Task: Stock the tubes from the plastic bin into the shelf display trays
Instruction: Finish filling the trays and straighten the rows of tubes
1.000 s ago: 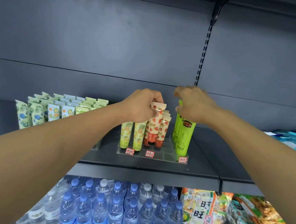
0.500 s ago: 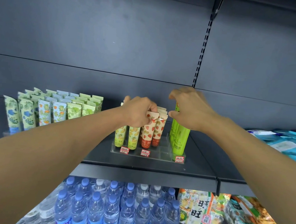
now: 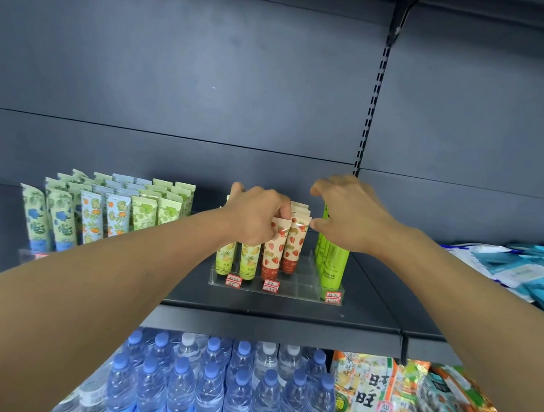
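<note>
My left hand [image 3: 256,216] pinches the flat crimped top of a strawberry tube [image 3: 274,251] standing in the clear display tray [image 3: 301,293], at about 12 o'clock from me. My right hand [image 3: 350,214] hovers with loosely curled fingers over the green tubes [image 3: 333,266] at 1 o'clock, probably holding nothing. These feel light, soft-walled and slick; the stiff crimp is the best place to grip.

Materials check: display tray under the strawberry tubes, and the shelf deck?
Display tray: clear hard plastic, likely acrylic; the shelf shows through, edges catch light. Shelf deck: probably painted sheet metal; matte dark grey, folded front lip, slotted upright behind.
</note>
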The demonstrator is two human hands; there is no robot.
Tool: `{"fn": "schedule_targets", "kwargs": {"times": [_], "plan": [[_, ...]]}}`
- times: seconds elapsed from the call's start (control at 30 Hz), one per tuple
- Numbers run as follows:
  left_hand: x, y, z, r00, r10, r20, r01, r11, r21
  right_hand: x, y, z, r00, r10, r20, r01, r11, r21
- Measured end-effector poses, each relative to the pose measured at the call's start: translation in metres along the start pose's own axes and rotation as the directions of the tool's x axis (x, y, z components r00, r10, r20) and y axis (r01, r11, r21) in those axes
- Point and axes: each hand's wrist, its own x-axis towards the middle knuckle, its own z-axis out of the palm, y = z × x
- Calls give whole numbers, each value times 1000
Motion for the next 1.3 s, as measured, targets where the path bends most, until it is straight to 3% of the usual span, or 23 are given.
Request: {"fn": "schedule_targets", "kwargs": {"times": [0.23, 0.47, 0.63, 0.8, 0.97, 1.3], "plan": [[-22, -9, -27, 997, -24, -78, 20, 998, -53, -15, -13, -11, 1000, 1, 1, -1, 1000, 31], [-89, -17, -33, 998, -46, -48, 31, 959, -281, -55, -59, -6, 999, 2, 47, -10, 985, 171], [-150, -25, 7, 993, -46, 104, 79, 938, -338, -99, -103, 31, 996, -10, 94, -17, 961, 277], [-216, -37, 73, 939, -155, 308, 244, 930, -275, -154, -143, 100, 966, -63, 250, -38, 924, 381], [-279, -45, 147, 831, -239, 502, 408, 875, -260, -210, -173, 185, 852, -165, 497, -84, 894, 441], [-413, -49, 314, 580, -316, 751, 585, 803, -114, -351, -207, 357, 499, -218, 839, -263, 884, 386]]}}
